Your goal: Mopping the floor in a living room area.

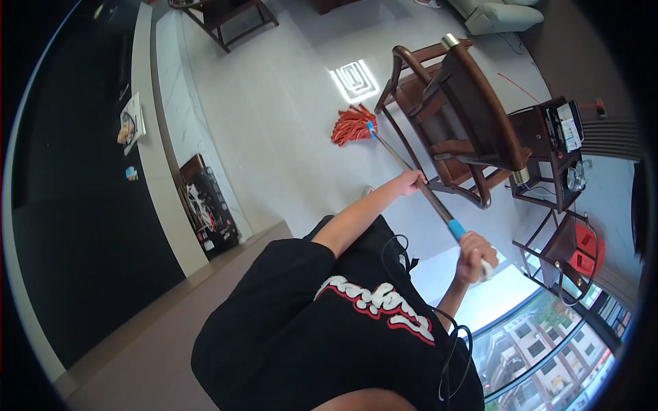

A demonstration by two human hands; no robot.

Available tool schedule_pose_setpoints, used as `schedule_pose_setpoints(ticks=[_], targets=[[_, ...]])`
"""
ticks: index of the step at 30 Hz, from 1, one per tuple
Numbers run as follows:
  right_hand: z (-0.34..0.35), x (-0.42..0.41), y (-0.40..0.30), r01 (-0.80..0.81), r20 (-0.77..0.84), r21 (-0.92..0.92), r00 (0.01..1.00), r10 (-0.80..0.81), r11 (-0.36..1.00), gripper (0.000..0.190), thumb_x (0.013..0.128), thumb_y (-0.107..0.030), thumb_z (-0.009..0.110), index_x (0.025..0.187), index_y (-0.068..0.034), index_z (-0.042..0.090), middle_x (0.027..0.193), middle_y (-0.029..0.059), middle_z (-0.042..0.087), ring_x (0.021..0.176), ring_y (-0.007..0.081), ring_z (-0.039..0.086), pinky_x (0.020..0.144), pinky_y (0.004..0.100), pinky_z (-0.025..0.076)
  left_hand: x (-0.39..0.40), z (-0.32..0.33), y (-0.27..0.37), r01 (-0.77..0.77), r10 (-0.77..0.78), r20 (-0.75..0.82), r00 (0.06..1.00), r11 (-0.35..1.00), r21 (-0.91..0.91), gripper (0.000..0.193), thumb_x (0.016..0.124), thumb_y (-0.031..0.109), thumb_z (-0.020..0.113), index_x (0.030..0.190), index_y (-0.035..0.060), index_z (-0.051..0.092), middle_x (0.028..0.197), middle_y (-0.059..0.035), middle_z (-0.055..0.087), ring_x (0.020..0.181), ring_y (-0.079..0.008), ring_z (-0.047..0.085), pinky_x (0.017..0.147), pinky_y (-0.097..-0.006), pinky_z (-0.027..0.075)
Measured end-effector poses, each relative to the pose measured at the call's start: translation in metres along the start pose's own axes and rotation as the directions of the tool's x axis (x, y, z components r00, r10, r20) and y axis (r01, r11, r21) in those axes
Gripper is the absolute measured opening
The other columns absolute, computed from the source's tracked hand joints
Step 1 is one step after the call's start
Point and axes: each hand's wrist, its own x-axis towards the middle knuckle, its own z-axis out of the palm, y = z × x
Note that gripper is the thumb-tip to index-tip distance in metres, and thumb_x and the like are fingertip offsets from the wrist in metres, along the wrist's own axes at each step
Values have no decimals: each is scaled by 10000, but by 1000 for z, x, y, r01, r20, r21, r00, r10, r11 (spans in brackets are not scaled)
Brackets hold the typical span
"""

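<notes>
My left hand (pixel 411 182) is closed around the metal handle (pixel 437 203) of a string mop, partway down its length. Farther up, my right hand (pixel 475 257) grips the handle near its blue sleeve (pixel 455 229), at the upper end. From my hands the handle slants away to a blue socket (pixel 371 129). The red mop head (pixel 352 125) lies spread on the pale, glossy floor (pixel 277 128), left of a dark wooden armchair (pixel 442 113).
A wooden side table (pixel 545 133) stands right of the armchair; a red stool (pixel 586 250) is beside another chair (pixel 560 241). Along the left runs a long black-topped cabinet (pixel 97 246), with a box of cables (pixel 208 210) beside it. A light sofa (pixel 504 18) is at the top.
</notes>
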Motion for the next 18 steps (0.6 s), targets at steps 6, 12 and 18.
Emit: schedule_pose_setpoints(ticks=[6, 12, 18], targets=[[-41, 18, 50, -130, -20, 204, 990, 137, 970, 302, 801, -164, 428, 528, -121, 305, 440, -10, 294, 387, 103, 278, 449, 275, 269, -5, -10, -10, -86, 60, -123, 991, 972, -220, 59, 785, 12, 435, 727, 23, 437, 622, -86, 477, 573, -230, 544, 599, -383, 542], [16, 47, 89, -274, 200, 283, 954, 223, 919, 309, 809, -166, 414, 530, -118, 289, 444, -6, 271, 403, 105, 245, 462, 279, 256, -30, -61, 52, -286, 181, -277, 944, 867, -408, 23, 780, -6, 432, 787, 13, 422, 700, -80, 483, 615, -212, 542, 653, -348, 562], [72, 8, 117, -440, 429, 329, 858, 283, 835, 314, 812, -179, 417, 528, -108, 301, 445, -2, 281, 411, 108, 249, 462, 284, 257, -104, -147, 51, -437, 292, -353, 889, 771, -463, 125, 791, 25, 446, 666, 26, 443, 651, -89, 490, 618, -205, 540, 661, -337, 539]])
